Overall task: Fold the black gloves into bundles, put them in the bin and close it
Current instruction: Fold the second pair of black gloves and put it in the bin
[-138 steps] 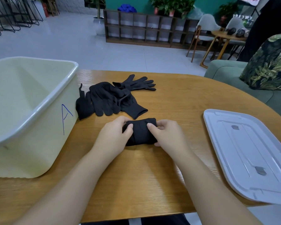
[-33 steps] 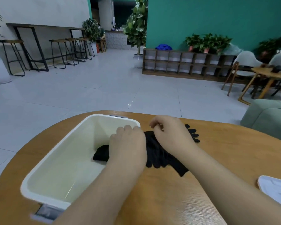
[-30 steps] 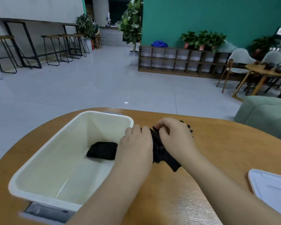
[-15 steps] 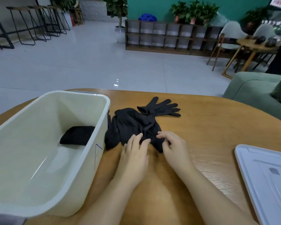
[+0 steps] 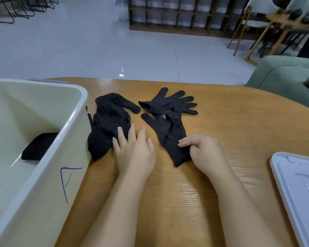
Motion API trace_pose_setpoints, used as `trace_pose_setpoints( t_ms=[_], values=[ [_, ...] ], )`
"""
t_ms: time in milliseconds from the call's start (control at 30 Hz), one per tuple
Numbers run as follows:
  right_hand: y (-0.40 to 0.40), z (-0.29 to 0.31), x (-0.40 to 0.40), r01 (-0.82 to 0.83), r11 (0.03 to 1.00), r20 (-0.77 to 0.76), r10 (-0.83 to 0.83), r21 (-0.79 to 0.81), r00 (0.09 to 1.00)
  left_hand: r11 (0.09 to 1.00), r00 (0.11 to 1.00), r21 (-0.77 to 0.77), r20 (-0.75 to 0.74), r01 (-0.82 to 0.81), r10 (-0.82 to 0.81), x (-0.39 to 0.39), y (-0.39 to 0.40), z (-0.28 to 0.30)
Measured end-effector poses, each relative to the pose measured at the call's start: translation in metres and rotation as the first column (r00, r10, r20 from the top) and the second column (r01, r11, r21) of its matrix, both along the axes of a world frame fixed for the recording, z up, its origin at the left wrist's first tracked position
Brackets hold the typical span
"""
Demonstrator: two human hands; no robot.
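Note:
A cream bin [image 5: 71, 125] marked with a blue "A" stands at the left of the wooden table [image 5: 230, 125]. One folded black bundle [image 5: 38, 147] lies inside it. Beside the bin lies a heap of black gloves [image 5: 107, 125], and my left hand [image 5: 134, 150] rests flat with its fingertips on the heap's near edge. To the right, a single black glove [image 5: 168, 134] lies stretched out; my right hand [image 5: 203, 152] pinches its cuff end. Another glove [image 5: 169, 104] lies spread flat behind it.
The white bin lid [image 5: 300, 189] lies flat at the table's right edge. A green sofa [image 5: 284, 77] stands behind the table on the right. Beyond are tiled floor, a low wooden shelf and chairs.
My right hand has drawn one glove out of the heap to the right, so the gloves now lie in separate groups. Earlier, the folded bundle went into the bin.

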State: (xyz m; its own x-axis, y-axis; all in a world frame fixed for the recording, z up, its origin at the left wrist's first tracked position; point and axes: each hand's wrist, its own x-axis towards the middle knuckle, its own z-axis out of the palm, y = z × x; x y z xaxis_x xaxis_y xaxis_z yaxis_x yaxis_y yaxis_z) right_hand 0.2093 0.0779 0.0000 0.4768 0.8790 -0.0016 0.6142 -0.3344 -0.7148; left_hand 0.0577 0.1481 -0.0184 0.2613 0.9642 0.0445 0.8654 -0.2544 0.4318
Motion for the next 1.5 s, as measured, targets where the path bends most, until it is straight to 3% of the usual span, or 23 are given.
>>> trace_pose_setpoints(
  t_ms=[100,167,267,400,533,700,767,867,933,1033,1100,1167,1300,1367,1500],
  values=[
    [-0.005,0.001,0.001,0.040,0.999,-0.029,-0.040,-0.027,0.999,0.997,0.991,0.032,0.112,-0.073,0.069,0.012,-0.001,0.005],
    [-0.006,0.000,0.000,0.073,0.994,-0.015,-0.072,0.086,0.997,0.998,0.987,0.058,0.161,0.015,-0.024,0.019,-0.003,0.006],
    [0.000,-0.005,0.000,0.052,0.977,0.079,-0.070,0.206,0.994,0.981,0.983,0.098,0.049,0.169,-0.174,0.021,-0.004,0.003],
    [0.007,-0.012,-0.001,-0.081,0.991,0.220,0.055,0.109,0.974,0.982,0.983,0.134,0.115,0.130,-0.146,0.022,-0.002,0.003],
    [0.005,-0.011,0.001,-0.015,0.999,0.230,0.003,0.052,0.973,0.995,0.959,0.104,0.281,-0.001,-0.028,0.022,-0.002,0.004],
    [0.004,-0.012,0.002,0.054,0.998,0.302,-0.055,0.014,0.952,0.992,0.967,0.098,0.250,-0.078,0.051,0.022,-0.008,0.004],
    [0.004,-0.012,0.002,0.057,0.997,0.340,-0.036,-0.052,0.940,0.979,0.966,0.199,0.259,-0.038,-0.015,0.020,-0.009,0.002],
    [0.007,-0.013,0.003,0.006,0.988,0.370,0.053,-0.155,0.927,0.948,0.943,0.245,0.212,0.202,-0.256,0.022,-0.009,0.002],
    [0.009,-0.010,0.002,0.014,0.997,0.329,0.010,-0.071,0.944,0.930,0.935,0.173,0.088,0.325,-0.343,0.022,-0.006,-0.001],
    [0.017,-0.003,0.000,0.061,0.973,0.274,-0.122,0.221,0.954,0.932,0.938,0.109,-0.004,0.346,-0.347,0.021,-0.001,-0.007],
    [0.034,0.002,0.000,0.014,0.974,0.303,-0.083,0.224,0.949,0.936,0.939,0.095,0.020,0.339,-0.342,0.020,-0.001,-0.007],
    [0.058,0.004,0.001,-0.068,0.992,0.345,0.028,0.106,0.938,0.934,0.936,0.103,0.054,0.341,-0.348,0.021,0.000,-0.007],
    [0.099,-0.001,0.000,-0.120,0.990,0.382,0.140,-0.076,0.913,0.966,0.902,0.107,0.347,0.234,-0.257,0.018,0.006,-0.010],
    [0.106,-0.007,-0.001,-0.084,0.996,0.398,0.085,-0.020,0.914,0.980,0.859,0.115,0.474,0.160,-0.195,0.017,0.008,-0.009],
    [0.102,-0.003,0.000,0.003,0.986,0.287,-0.052,0.166,0.957,0.981,0.829,0.106,0.524,0.163,-0.194,0.015,0.005,-0.002]
  ],
)
